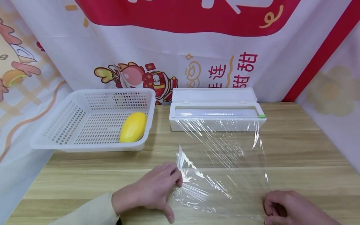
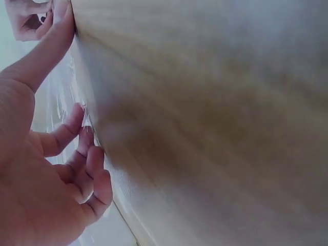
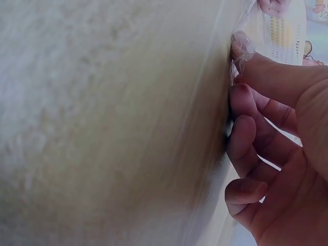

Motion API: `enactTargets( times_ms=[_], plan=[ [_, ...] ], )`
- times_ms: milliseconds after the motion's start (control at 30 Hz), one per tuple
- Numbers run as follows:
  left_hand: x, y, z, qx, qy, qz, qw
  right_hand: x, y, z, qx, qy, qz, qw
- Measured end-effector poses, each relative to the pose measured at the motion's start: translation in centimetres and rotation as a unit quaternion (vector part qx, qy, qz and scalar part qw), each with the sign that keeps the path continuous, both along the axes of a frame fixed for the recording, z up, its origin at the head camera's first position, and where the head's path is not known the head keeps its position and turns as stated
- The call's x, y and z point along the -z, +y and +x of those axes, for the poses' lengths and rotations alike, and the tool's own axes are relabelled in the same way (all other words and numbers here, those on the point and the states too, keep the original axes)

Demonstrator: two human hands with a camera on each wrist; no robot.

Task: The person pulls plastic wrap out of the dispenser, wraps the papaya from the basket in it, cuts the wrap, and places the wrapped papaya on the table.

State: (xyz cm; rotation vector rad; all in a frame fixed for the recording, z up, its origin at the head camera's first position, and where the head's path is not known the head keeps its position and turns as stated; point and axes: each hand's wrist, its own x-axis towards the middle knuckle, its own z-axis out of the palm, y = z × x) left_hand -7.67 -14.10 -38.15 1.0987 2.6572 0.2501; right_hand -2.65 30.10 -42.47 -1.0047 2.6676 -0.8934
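Observation:
A sheet of clear plastic wrap [image 1: 225,175] stretches toward me over the wooden table, drawn from a white wrap dispenser box [image 1: 216,126] whose lid stands up. At the sheet's near left edge is my left hand [image 1: 153,184], thumb spread away. In the left wrist view the wrap is caught between the left index and middle fingertips [image 2: 86,134], and creases fan out from there. My right hand [image 1: 291,207] pinches the near right corner between thumb and index finger; bunched film [image 3: 245,57] shows by that thumb in the right wrist view.
A white perforated basket [image 1: 95,146] stands at the back left, with a yellow mango-shaped fruit [image 1: 133,127] in its right end. A printed cloth [image 1: 168,47] hangs behind the table. A green slider [image 1: 262,116] sits at the dispenser's right end.

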Motion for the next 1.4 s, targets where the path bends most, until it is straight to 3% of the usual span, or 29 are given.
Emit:
enactTargets(
  times_ms=[200,300,400,633,900,1067,1233,1400],
  plan=[
    [-0.2,-0.3,-0.9,0.028,-0.018,0.032,0.9990,0.0,-0.1,0.0,0.001,0.028,0.000,1.000],
    [-0.2,-0.3,-1.3,0.032,-0.031,0.062,0.9970,-0.1,0.0,0.0,0.005,0.008,0.004,1.000],
    [-0.1,-0.3,-1.5,0.016,-0.034,0.074,0.9965,-0.1,0.0,0.0,0.009,-0.009,0.009,1.000],
    [0.5,-0.5,-1.7,-0.060,0.013,0.035,0.9975,0.3,0.1,0.2,0.005,0.036,-0.003,0.999],
    [0.5,-0.7,-2.1,-0.067,0.020,-0.020,0.9973,0.4,0.3,0.4,0.009,0.032,-0.010,0.999],
    [0.4,-0.7,-2.2,-0.067,0.011,-0.028,0.9973,0.4,0.3,0.3,0.010,0.026,-0.006,1.000],
    [-0.3,-0.8,-2.4,-0.088,-0.007,0.003,0.9961,0.5,0.3,0.3,0.009,0.035,-0.005,0.999],
    [-2.4,-0.7,-2.4,-0.117,0.000,0.056,0.9915,0.6,0.3,0.3,0.007,0.043,-0.009,0.999]
  ],
)
